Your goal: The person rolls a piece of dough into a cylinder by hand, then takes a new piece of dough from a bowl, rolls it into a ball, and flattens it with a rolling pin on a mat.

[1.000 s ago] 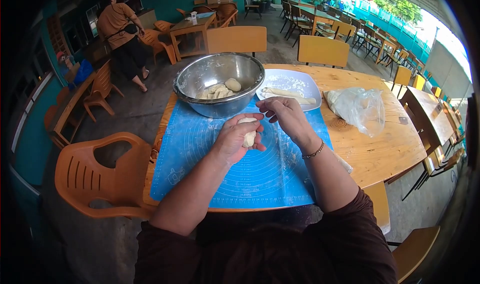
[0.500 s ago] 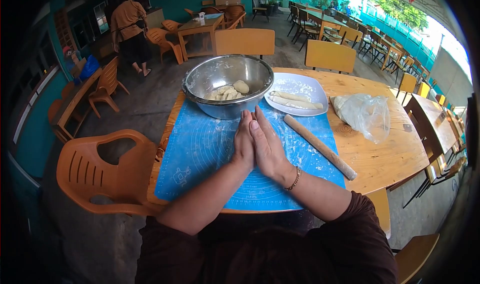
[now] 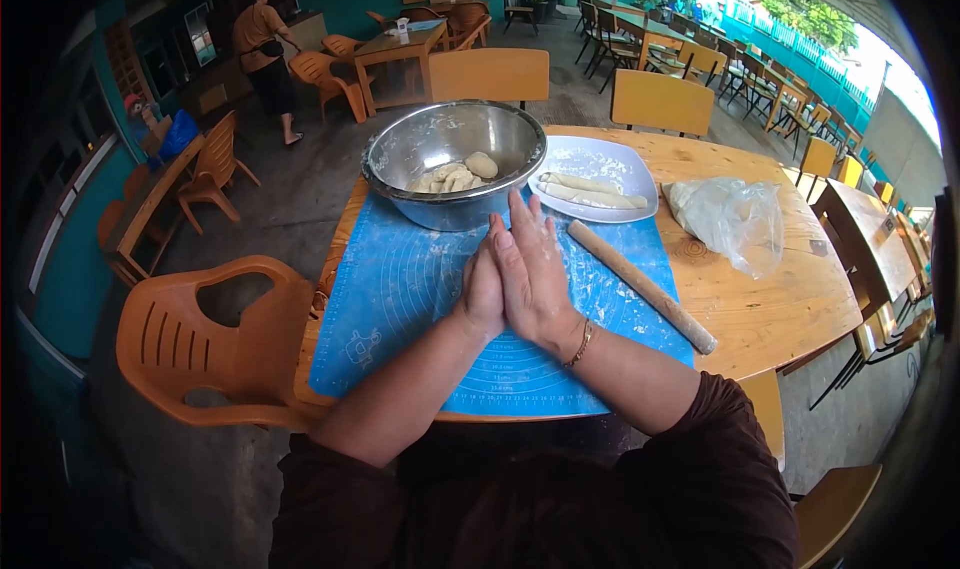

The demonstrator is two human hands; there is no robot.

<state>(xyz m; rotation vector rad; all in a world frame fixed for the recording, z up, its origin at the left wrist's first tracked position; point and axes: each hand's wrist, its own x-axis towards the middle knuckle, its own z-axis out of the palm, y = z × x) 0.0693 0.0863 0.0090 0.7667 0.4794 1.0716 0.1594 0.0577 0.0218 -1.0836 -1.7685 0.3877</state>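
My left hand (image 3: 484, 287) and my right hand (image 3: 533, 277) are pressed palm to palm above the blue baking mat (image 3: 400, 314), fingers stretched forward. Whatever lies between the palms, if anything, is hidden. White flour dusts the right fingers. Just beyond the fingertips stands a steel mixing bowl (image 3: 415, 209) with dough pieces (image 3: 450, 177) inside. Beside it, a white plate (image 3: 640, 174) carries two rolled dough strips (image 3: 590, 195) and loose flour. A wooden rolling pin (image 3: 645, 289) rests slantwise on the mat's right side, apart from my hands.
On the wooden table (image 3: 790, 299), a clear plastic bag (image 3: 735, 224) with pale contents lies to the right. An orange chair (image 3: 215, 339) stands at the left edge. Yellow chairs (image 3: 490, 74) back the far side. A person (image 3: 265, 54) is in the far left background.
My palms have shifted against each other, the right fingers now reaching farther forward and spread slightly apart. The background person has moved a little. The view has tilted slightly.
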